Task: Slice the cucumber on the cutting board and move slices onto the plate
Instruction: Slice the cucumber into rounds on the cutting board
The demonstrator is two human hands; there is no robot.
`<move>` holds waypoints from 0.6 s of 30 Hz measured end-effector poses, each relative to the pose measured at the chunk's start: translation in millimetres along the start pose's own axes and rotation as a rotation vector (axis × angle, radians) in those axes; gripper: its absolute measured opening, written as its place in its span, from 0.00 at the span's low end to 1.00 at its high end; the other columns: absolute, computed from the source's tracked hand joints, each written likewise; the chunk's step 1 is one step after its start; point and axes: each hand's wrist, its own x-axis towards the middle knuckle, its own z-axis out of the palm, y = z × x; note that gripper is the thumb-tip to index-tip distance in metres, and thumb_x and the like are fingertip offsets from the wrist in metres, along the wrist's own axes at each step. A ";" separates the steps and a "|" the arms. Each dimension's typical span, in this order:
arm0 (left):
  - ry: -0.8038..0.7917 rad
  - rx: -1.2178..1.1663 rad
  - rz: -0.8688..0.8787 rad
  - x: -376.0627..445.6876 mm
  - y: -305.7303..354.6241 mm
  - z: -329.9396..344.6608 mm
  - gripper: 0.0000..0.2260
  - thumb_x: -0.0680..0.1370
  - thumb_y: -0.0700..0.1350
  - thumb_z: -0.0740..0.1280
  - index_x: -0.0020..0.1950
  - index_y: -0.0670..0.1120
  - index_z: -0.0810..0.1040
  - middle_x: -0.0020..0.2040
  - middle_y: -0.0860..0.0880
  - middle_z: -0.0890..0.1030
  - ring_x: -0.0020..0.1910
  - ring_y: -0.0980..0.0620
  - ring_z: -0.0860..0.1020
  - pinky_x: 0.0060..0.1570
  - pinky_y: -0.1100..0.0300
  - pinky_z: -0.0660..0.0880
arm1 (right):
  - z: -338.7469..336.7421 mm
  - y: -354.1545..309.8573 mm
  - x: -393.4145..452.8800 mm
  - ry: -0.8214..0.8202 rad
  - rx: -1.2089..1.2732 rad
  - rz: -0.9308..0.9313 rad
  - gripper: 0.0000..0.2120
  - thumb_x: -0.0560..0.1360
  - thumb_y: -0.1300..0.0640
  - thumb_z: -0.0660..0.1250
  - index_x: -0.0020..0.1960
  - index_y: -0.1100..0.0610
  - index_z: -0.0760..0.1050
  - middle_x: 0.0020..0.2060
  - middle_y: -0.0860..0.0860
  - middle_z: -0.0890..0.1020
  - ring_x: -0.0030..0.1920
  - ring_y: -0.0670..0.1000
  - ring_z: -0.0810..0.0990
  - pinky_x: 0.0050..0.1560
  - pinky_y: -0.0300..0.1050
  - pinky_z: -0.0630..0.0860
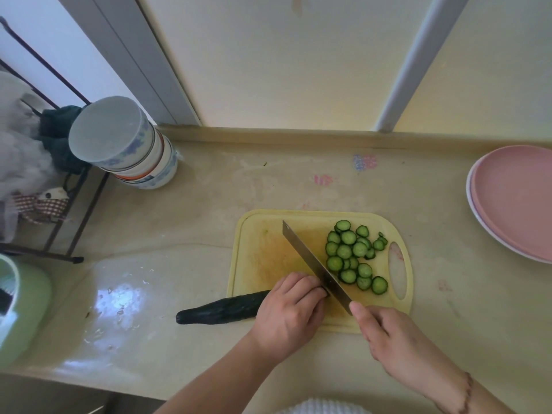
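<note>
A dark green cucumber [221, 309] lies across the left edge of the yellow cutting board [263, 249], its uncut end sticking out over the counter. My left hand [288, 306] grips the cucumber's cut end with curled fingers. My right hand [385, 333] holds the handle of a knife [313, 264], whose blade runs diagonally up the board right beside my left fingers. Several round cucumber slices [352, 255] lie piled on the board's right half. A pink plate [516, 201] sits at the counter's right edge, with nothing on it.
A stack of upturned bowls [128, 144] stands at the back left beside a dark wire rack [59, 186]. A pale green container [21, 309] sits at the left edge. The counter left of the board looks wet.
</note>
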 end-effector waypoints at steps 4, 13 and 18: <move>0.005 0.002 -0.004 -0.5 -0.5 1.2 0.05 0.80 0.41 0.68 0.48 0.42 0.84 0.50 0.47 0.82 0.51 0.47 0.79 0.50 0.55 0.79 | -4.2 -8.1 -10.0 -0.021 0.054 -0.005 0.32 0.70 0.29 0.50 0.35 0.61 0.61 0.23 0.47 0.61 0.23 0.44 0.59 0.26 0.38 0.58; 0.008 0.007 0.007 -0.5 -1.1 1.4 0.03 0.79 0.40 0.70 0.48 0.42 0.84 0.50 0.48 0.82 0.51 0.47 0.79 0.49 0.54 0.79 | -8.1 -11.4 -16.3 -0.042 0.043 -0.002 0.31 0.70 0.29 0.50 0.35 0.59 0.62 0.23 0.47 0.61 0.23 0.44 0.59 0.26 0.37 0.58; 0.008 0.008 0.019 -1.7 -1.6 2.4 0.02 0.78 0.39 0.71 0.48 0.42 0.84 0.50 0.48 0.81 0.52 0.47 0.79 0.49 0.54 0.79 | -5.4 -10.7 -9.2 -0.059 0.025 -0.014 0.27 0.72 0.31 0.49 0.35 0.55 0.62 0.23 0.47 0.62 0.23 0.44 0.60 0.26 0.37 0.59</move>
